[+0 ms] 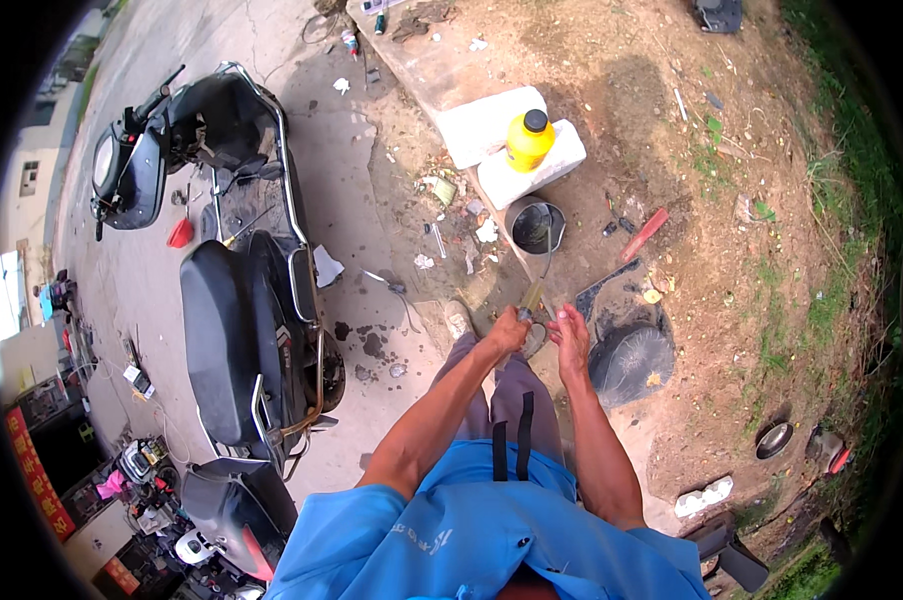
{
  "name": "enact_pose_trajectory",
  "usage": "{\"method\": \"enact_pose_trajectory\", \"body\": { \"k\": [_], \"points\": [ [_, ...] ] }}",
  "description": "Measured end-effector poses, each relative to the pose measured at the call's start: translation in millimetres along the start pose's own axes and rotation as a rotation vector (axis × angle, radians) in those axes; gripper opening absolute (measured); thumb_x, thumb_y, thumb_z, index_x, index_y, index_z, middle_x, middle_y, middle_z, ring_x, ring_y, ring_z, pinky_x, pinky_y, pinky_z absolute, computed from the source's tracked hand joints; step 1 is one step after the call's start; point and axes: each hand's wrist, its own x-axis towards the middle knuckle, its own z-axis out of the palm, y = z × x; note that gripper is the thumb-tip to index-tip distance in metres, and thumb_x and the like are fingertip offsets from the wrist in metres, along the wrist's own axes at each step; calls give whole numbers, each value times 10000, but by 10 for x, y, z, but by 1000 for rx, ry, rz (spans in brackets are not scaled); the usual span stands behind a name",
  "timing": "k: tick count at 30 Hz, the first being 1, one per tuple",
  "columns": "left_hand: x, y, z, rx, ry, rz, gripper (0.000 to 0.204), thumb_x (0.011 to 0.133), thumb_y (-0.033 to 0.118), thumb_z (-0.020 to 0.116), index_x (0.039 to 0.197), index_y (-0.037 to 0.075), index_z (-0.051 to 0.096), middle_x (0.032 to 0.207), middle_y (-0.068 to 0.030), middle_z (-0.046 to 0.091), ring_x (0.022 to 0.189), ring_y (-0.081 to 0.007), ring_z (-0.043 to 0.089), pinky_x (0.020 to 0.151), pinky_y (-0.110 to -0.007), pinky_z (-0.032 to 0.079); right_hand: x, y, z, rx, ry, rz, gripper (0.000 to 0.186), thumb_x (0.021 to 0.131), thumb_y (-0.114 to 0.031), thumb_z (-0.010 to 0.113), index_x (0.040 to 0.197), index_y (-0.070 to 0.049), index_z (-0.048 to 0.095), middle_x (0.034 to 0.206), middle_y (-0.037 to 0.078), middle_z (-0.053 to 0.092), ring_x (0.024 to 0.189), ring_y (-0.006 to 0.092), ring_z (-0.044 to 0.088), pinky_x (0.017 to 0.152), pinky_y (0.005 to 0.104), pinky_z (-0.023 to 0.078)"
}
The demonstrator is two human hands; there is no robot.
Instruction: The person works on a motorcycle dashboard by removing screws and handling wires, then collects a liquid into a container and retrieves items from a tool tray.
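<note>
My left hand is closed around a clear, yellowish tube that looks like a large syringe. From its far end a thin dark hose bends down into a dark round bucket. Just right of the tube is my right hand, palm turned inward and fingers apart, with nothing visible in it. Beyond the bucket, a yellow bottle with a black cap stands on a white block. How much liquid the bucket holds I cannot tell.
At the left stands a black scooter with its footboard area opened up. A red funnel lies beyond it. Right of the bucket lie a red-handled tool and a dark round panel. Litter and a cable dot the ground; grass borders the right.
</note>
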Motion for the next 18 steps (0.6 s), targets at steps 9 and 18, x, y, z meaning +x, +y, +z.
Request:
{"method": "enact_pose_trajectory", "body": {
  "k": [9, 18],
  "points": [
    [-916, -353, -731, 288, 1, 504, 414, 930, 209, 573, 1266, 6, 440, 1192, -260, 560, 1133, -424, 555, 940, -472, 444, -176, -266, 290, 380, -156, 227, 580, 980, -357, 591, 1448, -110, 356, 1394, 135, 484, 1062, 264, 599, 833, 398, 522],
    [-1803, -17, -1658, 358, 198, 601, 442, 934, 188, 577, 1315, 21, 429, 1227, -246, 559, 1163, -402, 547, 1003, -466, 434, -494, -1241, 1455, 220, -466, -93, 257, 1038, -219, 477, 1245, -72, 514, 1069, 94, 656, 971, 217, 665, 750, 355, 567]
  ]
}}
